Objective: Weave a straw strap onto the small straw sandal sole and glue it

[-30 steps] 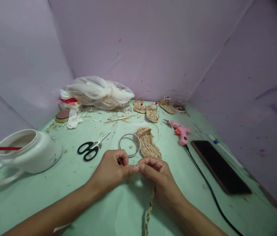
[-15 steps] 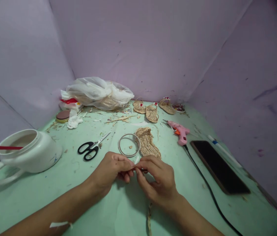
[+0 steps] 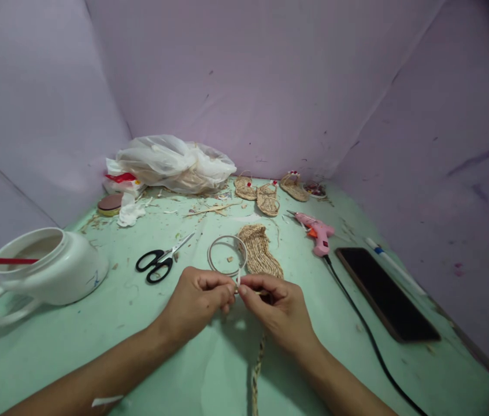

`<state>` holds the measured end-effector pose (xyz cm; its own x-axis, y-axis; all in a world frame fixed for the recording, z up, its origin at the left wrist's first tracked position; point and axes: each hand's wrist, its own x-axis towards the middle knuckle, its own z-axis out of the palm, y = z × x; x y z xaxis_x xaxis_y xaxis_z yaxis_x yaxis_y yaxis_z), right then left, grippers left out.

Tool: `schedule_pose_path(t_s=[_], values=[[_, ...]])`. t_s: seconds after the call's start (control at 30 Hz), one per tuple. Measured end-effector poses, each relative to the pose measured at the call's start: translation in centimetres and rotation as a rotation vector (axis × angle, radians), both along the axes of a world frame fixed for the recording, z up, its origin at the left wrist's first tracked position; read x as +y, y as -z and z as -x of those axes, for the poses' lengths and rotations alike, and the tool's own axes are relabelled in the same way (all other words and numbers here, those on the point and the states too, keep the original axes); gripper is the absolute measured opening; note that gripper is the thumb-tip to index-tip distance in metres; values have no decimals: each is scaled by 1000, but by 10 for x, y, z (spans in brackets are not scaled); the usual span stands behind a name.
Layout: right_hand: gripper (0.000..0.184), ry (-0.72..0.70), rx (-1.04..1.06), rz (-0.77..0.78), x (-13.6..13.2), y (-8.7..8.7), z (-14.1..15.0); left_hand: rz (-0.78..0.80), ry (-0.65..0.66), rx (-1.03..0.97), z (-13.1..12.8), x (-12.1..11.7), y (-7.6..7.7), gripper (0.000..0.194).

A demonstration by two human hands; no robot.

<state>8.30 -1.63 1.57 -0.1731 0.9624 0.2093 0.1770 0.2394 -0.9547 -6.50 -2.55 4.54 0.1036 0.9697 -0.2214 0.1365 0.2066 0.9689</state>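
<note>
My left hand and my right hand meet near the table's middle, both closed in a pinch. A small white strip stands up between their fingertips. From under my right hand a braided straw cord trails toward the front edge; its upper end is mostly hidden by the fingers. Just beyond my hands lie a coiled straw piece, curved like a sole, and a thin pale ring touching its left side. Black-handled scissors lie to the left with their blades nearly closed.
A white pot with a red stick stands at left. At right are a pink glue gun with a black cord and a phone. Small straw sandals and a plastic bag sit along the back wall.
The white strip has come upright between my fingertips. My right hand has turned slightly and shifted left, and more of the braided cord shows below it.
</note>
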Motion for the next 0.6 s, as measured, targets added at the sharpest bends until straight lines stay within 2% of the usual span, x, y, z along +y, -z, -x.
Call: schedule_pose_path(t_s=[0.13,0.23,0.33,0.4,0.53,0.6], values=[[12,0,23,89,1,-3,0,41,17,-2,-2,-1,2,14],[13,-38,61,178,1,-6,1,74,-16,1,-3,-1,1,12],[12,-79,100,194,0,-6,1,78,-57,-36,-1,0,5,10],[10,-91,86,141,0,-6,0,104,-75,-107,0,1,9,9],[13,-124,-64,-101,0,-7,-3,191,-92,-227,1,4,13,8],[14,-143,-109,-164,0,-7,-4,209,-80,-241,1,5,13,7]])
